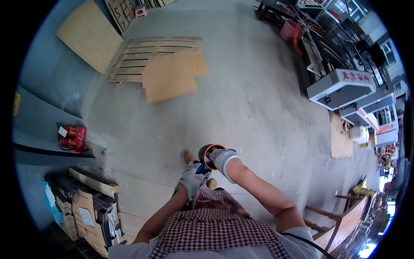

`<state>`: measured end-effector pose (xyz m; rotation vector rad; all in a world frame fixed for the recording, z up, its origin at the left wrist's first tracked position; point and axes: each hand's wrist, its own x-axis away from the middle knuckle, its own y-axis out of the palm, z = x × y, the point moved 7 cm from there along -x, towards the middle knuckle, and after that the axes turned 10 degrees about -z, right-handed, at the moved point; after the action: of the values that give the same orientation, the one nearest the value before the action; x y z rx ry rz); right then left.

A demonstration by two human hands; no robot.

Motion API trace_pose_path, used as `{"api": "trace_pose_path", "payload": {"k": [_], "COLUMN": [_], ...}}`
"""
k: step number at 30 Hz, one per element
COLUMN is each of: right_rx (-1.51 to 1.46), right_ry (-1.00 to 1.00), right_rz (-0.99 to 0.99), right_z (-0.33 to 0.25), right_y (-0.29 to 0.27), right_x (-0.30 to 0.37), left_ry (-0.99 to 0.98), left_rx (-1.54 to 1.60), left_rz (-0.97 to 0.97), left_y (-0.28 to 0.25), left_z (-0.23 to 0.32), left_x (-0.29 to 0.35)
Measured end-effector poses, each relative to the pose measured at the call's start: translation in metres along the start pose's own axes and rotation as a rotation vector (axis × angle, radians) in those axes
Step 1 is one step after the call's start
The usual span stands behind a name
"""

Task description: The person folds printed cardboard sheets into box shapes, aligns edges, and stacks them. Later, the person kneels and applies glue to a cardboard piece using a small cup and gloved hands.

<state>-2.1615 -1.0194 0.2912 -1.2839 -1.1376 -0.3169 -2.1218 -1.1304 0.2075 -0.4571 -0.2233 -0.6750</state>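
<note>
My right hand (225,162), in a light grey work glove, grips a round ring-shaped roll (202,152) with a dark outer side and an orange rim. Its fingers reach into the ring's opening; the roll looks like tape, but its kind is not clear. Just left of it and lower, my left hand (192,176), also gloved, is held closed in front of my checked apron (215,228). A small blue patch (202,169) shows at the left hand's fingers, too small to tell whether it is glove or object. Both hands are close together above the grey floor.
A wooden pallet (159,43) with flat cardboard (172,77) on it lies ahead. Red fire extinguishers (73,138) and stacked cardboard (88,216) stand along the left. Grey machines (340,88) line the right side. A wooden-legged frame (345,224) stands at the lower right.
</note>
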Motion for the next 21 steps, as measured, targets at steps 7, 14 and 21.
{"api": "trace_pose_path", "payload": {"k": [7, 14, 21], "right_rx": [0.106, -0.063, 0.179], "right_ry": [-0.06, -0.168, 0.05], "right_rz": [-0.133, -0.105, -0.254], "right_z": [0.422, 0.675, 0.85], "right_y": [-0.122, -0.251, -0.312], "right_x": [-0.223, -0.501, -0.73], "left_ry": [-0.099, -0.135, -0.05], "left_rx": [0.117, 0.024, 0.158], "left_rz": [-0.017, 0.046, 0.121], "left_y": [-0.042, -0.138, -0.23], "left_z": [0.048, -0.053, -0.201], "left_x": [-0.473, -0.833, -1.098]}}
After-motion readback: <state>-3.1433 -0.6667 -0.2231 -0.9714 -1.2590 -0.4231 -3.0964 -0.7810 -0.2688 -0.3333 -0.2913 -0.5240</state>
